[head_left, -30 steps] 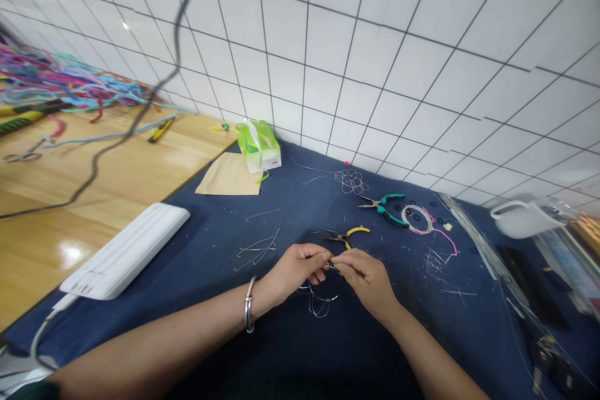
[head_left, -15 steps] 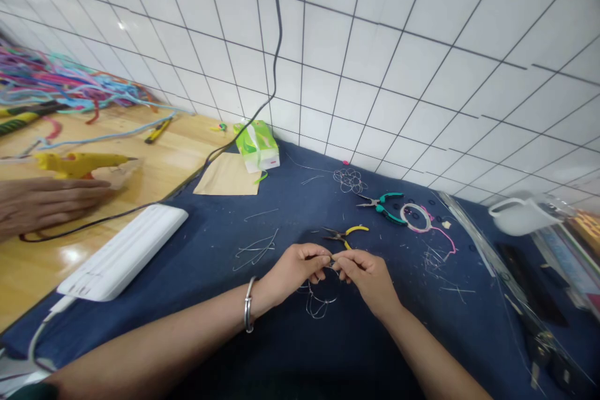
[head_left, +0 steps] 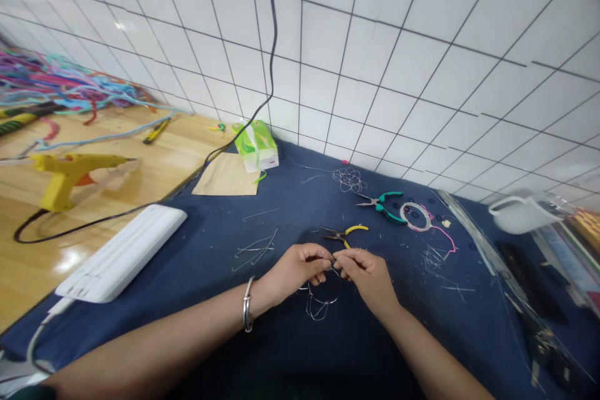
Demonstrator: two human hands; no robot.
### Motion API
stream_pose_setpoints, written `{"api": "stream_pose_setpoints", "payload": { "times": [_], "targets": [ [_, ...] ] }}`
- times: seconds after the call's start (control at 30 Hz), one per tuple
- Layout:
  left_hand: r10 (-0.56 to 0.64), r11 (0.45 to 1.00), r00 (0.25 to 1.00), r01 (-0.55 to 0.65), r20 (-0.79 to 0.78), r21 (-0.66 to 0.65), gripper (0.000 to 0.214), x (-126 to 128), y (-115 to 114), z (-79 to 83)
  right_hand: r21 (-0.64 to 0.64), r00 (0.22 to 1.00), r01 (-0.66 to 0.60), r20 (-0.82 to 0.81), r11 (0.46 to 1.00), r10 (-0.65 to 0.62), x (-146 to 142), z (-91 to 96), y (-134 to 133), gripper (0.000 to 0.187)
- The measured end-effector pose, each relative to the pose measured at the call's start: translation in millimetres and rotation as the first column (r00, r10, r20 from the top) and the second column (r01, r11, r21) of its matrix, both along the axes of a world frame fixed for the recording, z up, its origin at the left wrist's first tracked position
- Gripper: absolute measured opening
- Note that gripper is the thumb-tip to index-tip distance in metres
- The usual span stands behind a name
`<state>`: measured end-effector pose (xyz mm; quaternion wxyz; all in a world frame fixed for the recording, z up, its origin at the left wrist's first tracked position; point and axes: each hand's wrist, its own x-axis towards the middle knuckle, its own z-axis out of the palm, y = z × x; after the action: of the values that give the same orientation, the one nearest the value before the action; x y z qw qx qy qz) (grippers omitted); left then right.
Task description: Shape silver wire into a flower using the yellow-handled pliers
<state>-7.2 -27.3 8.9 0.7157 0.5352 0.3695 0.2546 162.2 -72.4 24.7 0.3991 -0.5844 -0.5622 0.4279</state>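
My left hand (head_left: pixel 302 267) and my right hand (head_left: pixel 364 272) meet fingertip to fingertip over the dark blue cloth, both pinched closed on a piece of bent silver wire (head_left: pixel 323 305). Thin wire loops hang below the fingers; the exact spot being pinched is hidden. Just beyond the hands lie yellow-handled pliers (head_left: pixel 347 235), jaws pointing left. Farther right are teal-handled needle-nose pliers (head_left: pixel 382 203) beside a ring-shaped coil (head_left: pixel 415 217) with pink cord. A flower-like shape of looped wire (head_left: pixel 349 180) rests near the wall. Left of my hands are several cut wires (head_left: pixel 255 250).
A white power strip (head_left: pixel 124 253) lies at the left edge of the cloth. Beyond it are a yellow glue gun (head_left: pixel 70 175), a brown paper sheet (head_left: pixel 225 176) and a green tissue pack (head_left: pixel 257 145). A white cup (head_left: pixel 522 214) stands at the right.
The other person's hand beside the glue gun has left the view, and the gun now stands alone. My hands stay almost in place, still pinching the wire.
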Motion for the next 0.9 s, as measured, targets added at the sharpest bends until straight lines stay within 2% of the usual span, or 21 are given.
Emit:
{"api": "stream_pose_setpoints", "payload": {
  "times": [0.27, 0.47, 0.73, 0.9],
  "targets": [
    [0.048, 0.999, 0.999, -0.048, 0.020, -0.017, 0.017, 1.7, -0.6, 1.0, 0.156, 0.978, -0.065, 0.204, 0.986, 0.032, -2.2, 2.1, -0.3, 0.015],
    [0.102, 0.994, 0.994, -0.100, 0.043, -0.048, 0.019, 0.9, -1.2, -1.0, 0.193, 0.953, -0.106, 0.301, 0.975, 0.044, -6.7, -9.7, -2.3, 0.029],
    [0.065, 0.997, 0.992, -0.059, 0.111, -0.054, 0.017, -0.8, -2.3, -1.9, 0.258, 0.948, -0.114, 0.317, 0.959, 0.027, -7.7, -10.4, -2.9, 0.010],
    [0.070, 0.996, 0.992, -0.065, 0.106, -0.055, 0.015, -0.2, -2.9, -5.0, 0.237, 0.959, -0.114, 0.280, 0.965, 0.045, -9.4, -6.1, -1.9, 0.009]
  ]
}}
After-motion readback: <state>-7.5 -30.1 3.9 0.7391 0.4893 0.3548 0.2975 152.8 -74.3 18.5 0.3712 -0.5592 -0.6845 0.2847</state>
